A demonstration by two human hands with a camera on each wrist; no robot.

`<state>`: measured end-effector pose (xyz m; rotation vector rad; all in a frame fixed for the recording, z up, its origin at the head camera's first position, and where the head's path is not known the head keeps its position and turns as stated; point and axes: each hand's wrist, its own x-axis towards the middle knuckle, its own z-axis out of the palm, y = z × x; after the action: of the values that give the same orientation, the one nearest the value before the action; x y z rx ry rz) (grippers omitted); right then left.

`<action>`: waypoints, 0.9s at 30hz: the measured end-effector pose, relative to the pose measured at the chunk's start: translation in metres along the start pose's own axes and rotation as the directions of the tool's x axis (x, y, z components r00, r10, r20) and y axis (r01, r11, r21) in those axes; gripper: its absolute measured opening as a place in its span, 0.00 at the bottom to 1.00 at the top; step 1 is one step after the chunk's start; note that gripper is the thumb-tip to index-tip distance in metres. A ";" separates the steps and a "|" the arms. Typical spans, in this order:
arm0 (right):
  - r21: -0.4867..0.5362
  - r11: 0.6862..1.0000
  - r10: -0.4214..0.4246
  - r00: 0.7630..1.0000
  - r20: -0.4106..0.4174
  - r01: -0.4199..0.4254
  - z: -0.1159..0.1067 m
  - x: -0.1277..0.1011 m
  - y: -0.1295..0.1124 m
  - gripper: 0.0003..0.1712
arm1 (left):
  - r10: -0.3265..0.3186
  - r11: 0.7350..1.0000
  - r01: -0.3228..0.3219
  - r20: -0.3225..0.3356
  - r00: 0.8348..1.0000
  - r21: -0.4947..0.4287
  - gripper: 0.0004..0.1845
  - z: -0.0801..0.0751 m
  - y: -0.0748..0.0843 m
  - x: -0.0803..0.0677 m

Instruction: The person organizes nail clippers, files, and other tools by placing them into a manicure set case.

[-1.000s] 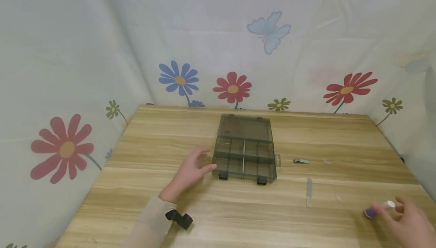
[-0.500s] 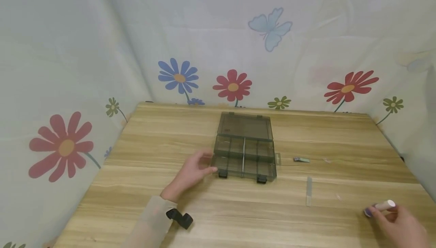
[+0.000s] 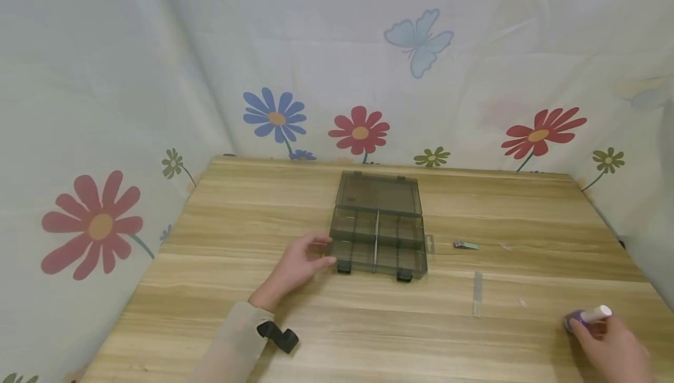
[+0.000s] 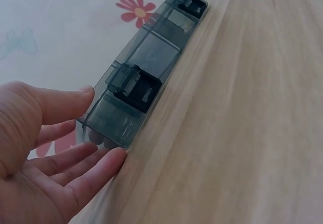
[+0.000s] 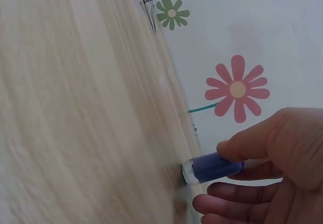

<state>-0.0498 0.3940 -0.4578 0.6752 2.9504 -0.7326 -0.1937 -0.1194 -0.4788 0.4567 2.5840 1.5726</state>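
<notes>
- Purple bottle (image 3: 585, 317), lower right of the frame, pinched in the right hand (image 3: 613, 348) on the table (image 3: 237, 207).
- Left hand (image 3: 295, 266), fingers relaxed, touches the open organizer box (image 3: 378, 237) at centre.

The left arm wears a thin, pale beige sleeve (image 3: 231, 342) reaching to the wrist, where a black strap (image 3: 278, 337) with a buckle wraps round it; both hands are bare, without rings.

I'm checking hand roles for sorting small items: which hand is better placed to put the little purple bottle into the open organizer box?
Probably the right hand: it already pinches the purple bottle. The left hand rests against the organizer box's left end, holding nothing, well placed to steady it.
</notes>
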 end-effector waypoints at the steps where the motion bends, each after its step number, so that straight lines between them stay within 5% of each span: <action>1: 0.004 1.000 -0.002 1.000 -0.001 0.002 0.001 0.000 0.000 0.27 | -0.003 1.000 0.003 -0.002 1.000 -0.003 0.23 0.000 0.000 0.000; 9: 0.011 0.999 -0.052 0.996 -0.067 0.053 0.006 0.000 0.002 0.24 | -0.020 0.996 0.019 -0.003 1.000 -0.083 0.24 -0.001 -0.004 0.000; 16: 0.031 0.997 -0.065 0.992 -0.110 0.069 0.009 0.001 0.003 0.26 | -0.016 0.986 0.020 0.022 1.000 -0.164 0.23 -0.008 0.022 -0.008; 27: 0.027 0.999 -0.021 0.995 -0.096 0.023 0.006 0.001 -0.003 0.30 | -0.031 0.974 0.040 0.042 0.999 -0.224 0.23 -0.007 0.016 -0.009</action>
<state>-0.0522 0.3894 -0.4620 0.6999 3.0438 -0.7666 -0.1837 -0.1212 -0.4624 0.4125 2.3350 1.7975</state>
